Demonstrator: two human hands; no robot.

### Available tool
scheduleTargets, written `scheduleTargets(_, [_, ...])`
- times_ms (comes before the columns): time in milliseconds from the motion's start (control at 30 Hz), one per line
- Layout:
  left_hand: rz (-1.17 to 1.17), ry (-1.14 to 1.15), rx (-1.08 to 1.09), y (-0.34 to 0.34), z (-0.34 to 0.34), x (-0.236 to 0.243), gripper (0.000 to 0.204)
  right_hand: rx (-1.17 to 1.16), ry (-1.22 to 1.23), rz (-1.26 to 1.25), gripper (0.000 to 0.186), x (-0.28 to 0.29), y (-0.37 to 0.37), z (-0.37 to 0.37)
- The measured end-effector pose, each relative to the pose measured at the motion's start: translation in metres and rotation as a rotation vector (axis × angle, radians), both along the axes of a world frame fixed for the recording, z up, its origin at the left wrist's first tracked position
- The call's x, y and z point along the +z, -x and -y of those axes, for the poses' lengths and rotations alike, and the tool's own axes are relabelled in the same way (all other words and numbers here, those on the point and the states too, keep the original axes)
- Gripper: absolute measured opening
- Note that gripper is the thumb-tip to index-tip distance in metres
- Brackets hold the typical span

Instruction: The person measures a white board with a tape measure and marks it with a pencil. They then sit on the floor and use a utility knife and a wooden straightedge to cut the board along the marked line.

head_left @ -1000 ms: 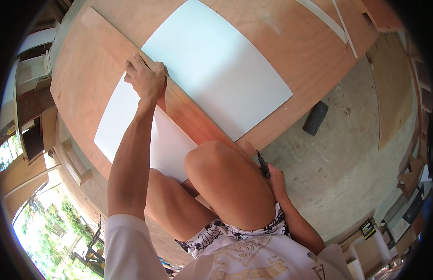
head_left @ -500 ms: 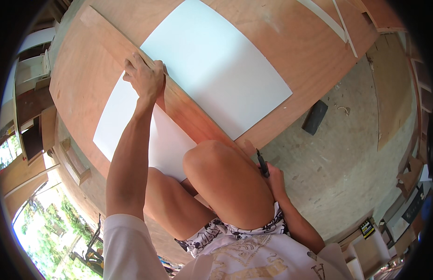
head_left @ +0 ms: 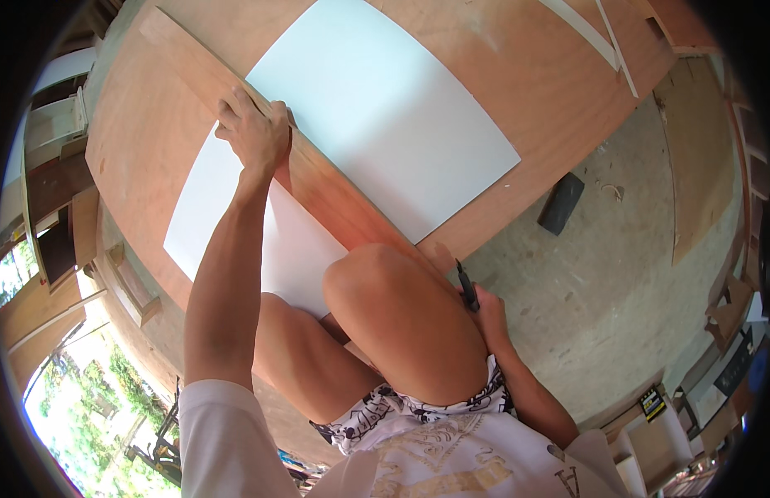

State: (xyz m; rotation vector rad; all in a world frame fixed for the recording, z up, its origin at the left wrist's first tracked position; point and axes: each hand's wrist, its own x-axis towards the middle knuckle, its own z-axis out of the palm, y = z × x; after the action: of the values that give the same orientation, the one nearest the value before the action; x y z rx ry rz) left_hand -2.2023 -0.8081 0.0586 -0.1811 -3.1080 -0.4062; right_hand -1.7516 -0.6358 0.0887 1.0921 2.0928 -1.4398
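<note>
My left hand (head_left: 254, 133) grips a long narrow wooden board (head_left: 339, 199), fingers spread across it and curled at its edge. The board lies diagonally over white sheeting, which shows to its upper right (head_left: 385, 116) and to its lower left (head_left: 194, 224), on a large plywood panel (head_left: 144, 124). My right knee (head_left: 360, 274) is against the board's near part, hiding some of it. Low beside my right thigh, my right hand (head_left: 484, 307) is closed round a slim black cutter-like tool (head_left: 466, 286), its tip pointing up near the board's near end.
A dark block (head_left: 559, 203) lies on the concrete floor (head_left: 584, 290) right of the panel. Pale strips (head_left: 592, 37) rest at the panel's top right. A brown sheet (head_left: 692, 158) lies at the right. Wooden furniture pieces (head_left: 57, 191) stand along the left, and more clutter (head_left: 650, 448) at lower right.
The whole view has shifted very slightly. My two hands keep the same places on the board and on the tool.
</note>
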Motion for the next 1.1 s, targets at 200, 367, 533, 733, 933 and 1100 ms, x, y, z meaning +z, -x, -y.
scheduleTargets(200, [0.062, 0.064, -0.009, -0.001, -0.005, 0.007, 0.089, -0.001, -0.035, -0.004, 0.017, 0.001, 0.001, 0.002])
scheduleTargets(367, [0.096, 0.090, 0.002, 0.000, -0.006, 0.008, 0.093, -0.014, -0.021, -0.084, 0.022, -0.005, -0.003, 0.005])
scheduleTargets(533, [0.105, 0.065, 0.002, 0.001, -0.005, 0.001, 0.096, -0.052, 0.108, -0.099, 0.047, -0.004, 0.000, 0.003])
scheduleTargets(733, [-0.072, 0.242, -0.037, 0.019, 0.020, -0.028, 0.099, 0.008, 0.030, -0.301, 0.047, -0.012, -0.001, 0.008])
scheduleTargets(933, [0.020, 0.168, 0.007, 0.008, -0.005, -0.011, 0.095, -0.011, 0.006, -0.234, 0.043, 0.000, 0.006, 0.007])
scheduleTargets(1100, [0.003, 0.174, 0.005, 0.008, -0.002, -0.011, 0.094, 0.018, 0.021, -0.220, 0.044, 0.000, 0.007, 0.005])
